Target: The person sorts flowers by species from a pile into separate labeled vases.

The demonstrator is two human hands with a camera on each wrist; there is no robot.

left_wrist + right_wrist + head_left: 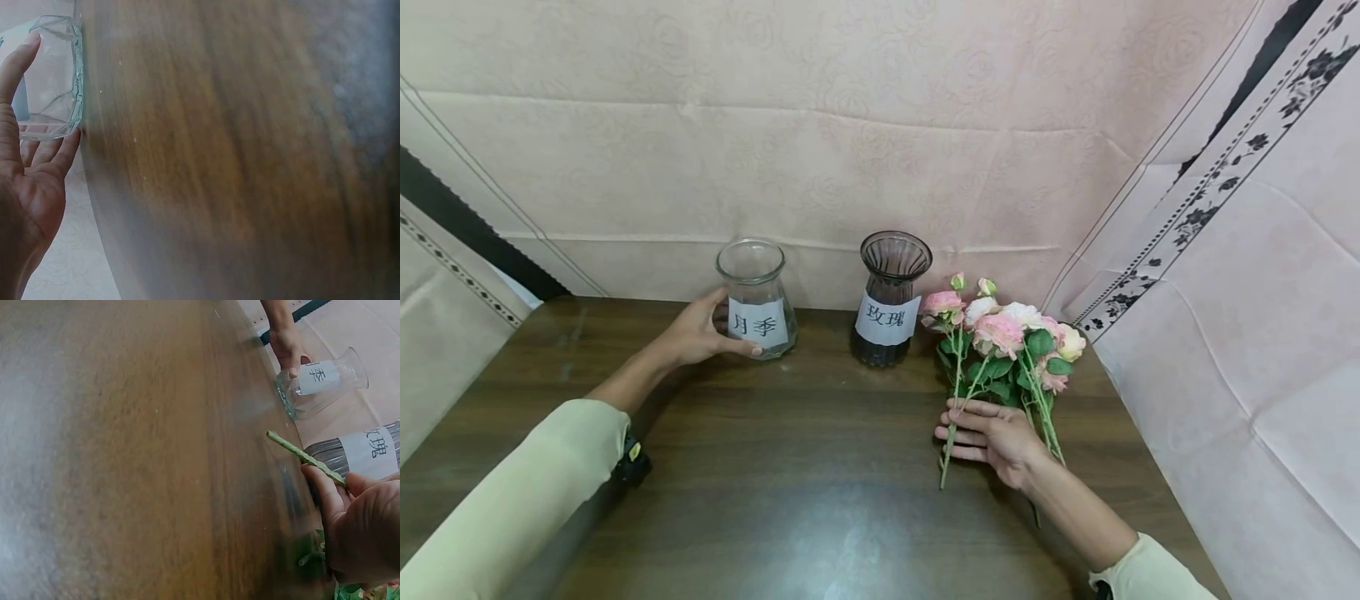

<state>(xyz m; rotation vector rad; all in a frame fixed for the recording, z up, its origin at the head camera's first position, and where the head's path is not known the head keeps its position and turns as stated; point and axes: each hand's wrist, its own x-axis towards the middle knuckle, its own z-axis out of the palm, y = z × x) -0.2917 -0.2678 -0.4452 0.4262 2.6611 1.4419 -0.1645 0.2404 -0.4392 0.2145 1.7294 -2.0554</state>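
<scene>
My left hand (703,332) holds the clear glass vase (757,287) low on its left side, thumb across the front near the white label; the left wrist view shows the thumb and fingers around the vase (56,81). My right hand (1003,437) pinches a green flower stem (952,433) between thumb and fingers, also visible in the right wrist view as a stem (300,453) above the hand (369,531). Pink and white flowers (1000,333) with green leaves lie just beyond that hand. Between the clear vase and the flowers stands a dark, ribbed, labelled vase (887,354).
The brown wooden table (760,500) extends toward me in front of both vases. A pale patterned cloth (850,150) hangs behind its back edge, and another cloth (1262,333) borders the right side.
</scene>
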